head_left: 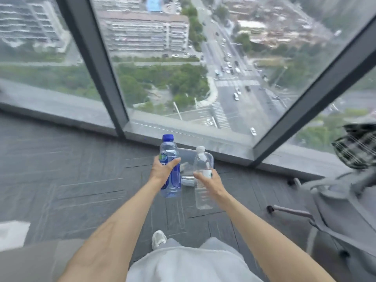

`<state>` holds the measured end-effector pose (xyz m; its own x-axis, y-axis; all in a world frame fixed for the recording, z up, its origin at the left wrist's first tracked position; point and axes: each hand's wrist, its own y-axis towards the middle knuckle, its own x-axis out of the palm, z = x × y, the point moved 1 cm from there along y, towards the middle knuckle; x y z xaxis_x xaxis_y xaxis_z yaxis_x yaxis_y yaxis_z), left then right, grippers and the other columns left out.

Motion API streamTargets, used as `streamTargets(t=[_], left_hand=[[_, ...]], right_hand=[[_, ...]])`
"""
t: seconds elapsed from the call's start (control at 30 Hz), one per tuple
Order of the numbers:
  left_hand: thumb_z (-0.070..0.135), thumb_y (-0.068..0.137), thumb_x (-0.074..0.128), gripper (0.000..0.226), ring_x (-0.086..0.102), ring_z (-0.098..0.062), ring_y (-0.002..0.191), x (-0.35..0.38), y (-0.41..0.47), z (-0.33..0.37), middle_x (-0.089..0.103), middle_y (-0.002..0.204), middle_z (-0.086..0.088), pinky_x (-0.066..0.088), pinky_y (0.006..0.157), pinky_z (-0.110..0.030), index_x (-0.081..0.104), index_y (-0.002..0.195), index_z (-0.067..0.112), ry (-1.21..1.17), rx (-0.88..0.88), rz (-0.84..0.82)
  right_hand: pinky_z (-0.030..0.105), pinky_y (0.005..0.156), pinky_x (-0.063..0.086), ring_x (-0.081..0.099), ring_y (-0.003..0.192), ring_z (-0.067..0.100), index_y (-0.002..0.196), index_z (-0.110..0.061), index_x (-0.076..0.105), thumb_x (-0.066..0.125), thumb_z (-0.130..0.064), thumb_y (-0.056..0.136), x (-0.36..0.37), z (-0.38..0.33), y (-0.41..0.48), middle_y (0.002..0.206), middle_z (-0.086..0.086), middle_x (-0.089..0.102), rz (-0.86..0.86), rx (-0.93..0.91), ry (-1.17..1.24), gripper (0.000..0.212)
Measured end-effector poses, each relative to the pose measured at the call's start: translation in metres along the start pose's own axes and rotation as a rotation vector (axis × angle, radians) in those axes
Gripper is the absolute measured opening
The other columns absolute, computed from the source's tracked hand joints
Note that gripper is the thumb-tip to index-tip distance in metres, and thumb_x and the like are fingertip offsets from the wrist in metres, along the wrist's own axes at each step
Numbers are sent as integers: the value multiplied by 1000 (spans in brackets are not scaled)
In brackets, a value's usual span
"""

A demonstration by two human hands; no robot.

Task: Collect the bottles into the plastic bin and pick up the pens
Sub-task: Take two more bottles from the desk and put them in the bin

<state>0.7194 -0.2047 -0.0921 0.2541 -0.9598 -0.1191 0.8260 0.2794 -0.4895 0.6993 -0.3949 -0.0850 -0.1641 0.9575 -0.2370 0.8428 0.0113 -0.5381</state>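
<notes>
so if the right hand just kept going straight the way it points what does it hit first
Probably the clear plastic bin by the window ledge; the right hand, holding the clear bottle, points toward it, though depth is unclear.

- The blue bottle (pixel 170 169) is glossy, see-through tinted plastic with an opaque blue cap.
- The clear bottle (pixel 202 180) is thin, shiny, colourless plastic with a paper-like label.
- The plastic bin (pixel 210 159) looks translucent and smooth.
- The floor (pixel 61 169) is matt grey carpet tile.
- The window (pixel 173 68) is smooth glass in matt dark frames.
- The trousers (pixel 183 265) are soft pale cloth.
</notes>
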Motion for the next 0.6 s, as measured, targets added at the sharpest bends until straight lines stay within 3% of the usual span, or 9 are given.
streamTargets(t=[0.13, 0.33, 0.4, 0.53, 0.6], left_hand=[[41, 73, 78, 60, 62, -22, 94, 33, 35, 17, 63, 104, -2, 49, 75, -32, 48, 119, 18, 127, -6, -92], [43, 69, 81, 68, 63, -22, 97, 66, 87, 32, 63, 110, -5, 52, 74, -32, 46, 122, 17, 170, -84, -97], [42, 70, 81, 61, 63, -22, 96, 76, 104, 35, 63, 107, -4, 52, 79, -34, 48, 116, 18, 215, -118, -54], [46, 68, 81, 58, 63, -22, 96, 98, 142, 21, 64, 104, -2, 53, 87, -38, 50, 111, 22, 245, -202, 1], [49, 64, 81, 62, 64, -22, 97, 105, 164, 8, 64, 105, -1, 52, 92, -43, 50, 110, 23, 259, -234, 21]], right_hand=[[27, 72, 46, 58, 88, 7, 125, -13, 50, 75, -38, 82, -28, 0, 34, 101, -5, 60, 101, 117, 107, 56], [25, 65, 46, 58, 80, 9, 122, -11, 54, 74, -37, 84, -63, 6, 103, 97, -1, 60, 117, 227, 159, 50], [28, 71, 48, 62, 88, 13, 125, -13, 54, 74, -44, 81, -69, 8, 129, 104, 1, 64, 107, 267, 163, 58], [45, 97, 49, 60, 113, 26, 141, -17, 41, 75, -61, 69, -79, 22, 191, 130, 6, 59, 105, 351, 139, 91], [47, 98, 49, 60, 112, 27, 138, -16, 43, 74, -58, 73, -80, 26, 217, 127, 7, 59, 103, 405, 136, 84]])
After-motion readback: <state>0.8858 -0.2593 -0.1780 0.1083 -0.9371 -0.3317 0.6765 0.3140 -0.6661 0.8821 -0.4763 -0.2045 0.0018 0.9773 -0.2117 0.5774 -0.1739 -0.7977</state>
